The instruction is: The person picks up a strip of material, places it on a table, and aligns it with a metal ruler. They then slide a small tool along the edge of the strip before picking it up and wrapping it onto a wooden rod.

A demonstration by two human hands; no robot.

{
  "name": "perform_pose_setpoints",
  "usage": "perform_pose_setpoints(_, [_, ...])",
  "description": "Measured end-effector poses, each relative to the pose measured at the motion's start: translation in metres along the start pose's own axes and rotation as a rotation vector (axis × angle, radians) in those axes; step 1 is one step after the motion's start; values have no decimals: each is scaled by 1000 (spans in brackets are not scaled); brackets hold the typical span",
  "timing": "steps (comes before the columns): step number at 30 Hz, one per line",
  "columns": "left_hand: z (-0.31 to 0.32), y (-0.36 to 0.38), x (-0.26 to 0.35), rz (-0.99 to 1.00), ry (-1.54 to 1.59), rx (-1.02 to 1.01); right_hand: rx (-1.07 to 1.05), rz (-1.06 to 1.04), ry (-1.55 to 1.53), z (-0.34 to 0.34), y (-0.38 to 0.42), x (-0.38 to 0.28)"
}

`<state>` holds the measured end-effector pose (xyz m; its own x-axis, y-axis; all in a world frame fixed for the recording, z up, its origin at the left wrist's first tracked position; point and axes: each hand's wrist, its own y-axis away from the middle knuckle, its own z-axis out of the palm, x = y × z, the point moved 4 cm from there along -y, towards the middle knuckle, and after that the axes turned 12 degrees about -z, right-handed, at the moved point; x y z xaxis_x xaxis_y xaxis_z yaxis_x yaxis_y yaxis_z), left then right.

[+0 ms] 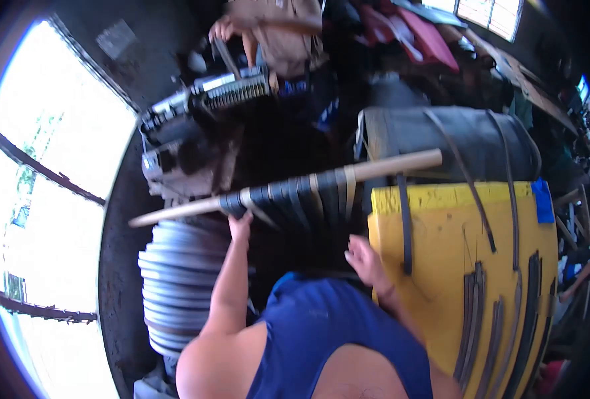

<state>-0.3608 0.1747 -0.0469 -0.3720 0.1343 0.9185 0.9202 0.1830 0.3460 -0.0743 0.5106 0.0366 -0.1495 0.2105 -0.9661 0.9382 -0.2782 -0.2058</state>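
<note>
A long pale wooden pole (401, 163) lies slantwise in front of me, its right end higher in the view. Dark and tan strips (295, 196) are looped over its middle and hang down. My left hand (240, 225) is closed on the strips at the left end of the row, just under the pole. Nothing shows in my right hand (365, 258), which is raised with fingers apart beside the yellow board's left edge. Several dark strips lie on the yellow board (441, 246).
A coiled grey stack (182, 279) stands at the left. Behind are a machine (235, 92) and a co-worker (288, 33) with a hand on its lever. A dark padded roll (454, 143) lies behind the yellow board. Bright openings (42, 166) are at far left.
</note>
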Motion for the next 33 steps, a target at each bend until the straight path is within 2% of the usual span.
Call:
perform_pose_setpoints(1, [-6, -22, -4, 0, 162, -13, -68, 21, 12, 10, -13, 25])
perform_pose_setpoints(2, [-13, -52, -13, 8, 224, -80, -16, 21, -120, 18, -28, 44])
perform_pose_setpoints(3, [-19, -66, -13, -23, 161, -34, 51, 6, -207, 25, -47, 62])
perform_pose_setpoints(5, [-21, -77, -12, -123, 237, 23, 107, 26, -11, 22, -97, 97])
perform_pose_setpoints(6, [-22, -85, -17, -110, 242, 12, 162, 15, 66, 20, -120, 112])
perform_pose_setpoints(8, [-26, -85, -24, -107, 204, 132, 421, 110, 139, 15, -153, 152])
perform_pose_setpoints(9, [-30, -94, -30, -36, 193, 74, 377, 87, 138, 12, -169, 157])
perform_pose_setpoints(10, [-38, -91, -23, -23, 70, 99, 333, 66, 136, 10, -182, 163])
perform_pose_setpoints(11, [-46, -92, -19, -24, 72, 64, 327, 66, 7, 12, -191, 169])
perform_pose_setpoints(12, [-53, -96, -18, -23, 76, 27, 305, 82, -62, 18, -197, 159])
perform_pose_setpoints(14, [-68, -99, -17, 20, 11, 2, 233, 257, -57, 25, -199, 137])
perform_pose_setpoints(15, [-72, -100, -14, 46, -19, -21, 207, 260, -49, 24, -199, 137])
perform_pose_setpoints(16, [-75, -98, -10, 64, 31, -133, 185, 253, -50, 22, -197, 135])
perform_pose_setpoints(18, [-85, -108, -18, -31, -71, -209, 158, 232, -53, 21, -196, 119])
perform_pose_setpoints(21, [-91, -110, -17, -18, -215, -185, 11, 270, -19, 21, -203, 97])
perform_pose_setpoints(24, [-83, -104, -12, -23, -130, -181, -75, 354, -44, 33, -203, 85])
perform_pose_setpoints(27, [-75, -114, -32, -117, -167, -239, 83, 251, -31, 52, -199, 119])
perform_pose_setpoints(29, [-72, -114, -37, -51, -172, -233, 162, 108, -121, 80, -206, 107])
perform_pose_setpoints(30, [-70, -114, -35, -17, -172, -224, 294, 134, -116, 88, -202, 109])
perform_pose_setpoints(32, [-69, -112, -32, -34, -185, -211, 381, 171, -115, 90, -198, 120])
perform_pose_setpoints(33, [-70, -110, -29, -40, -198, -206, 335, 181, -74, 88, -198, 121])
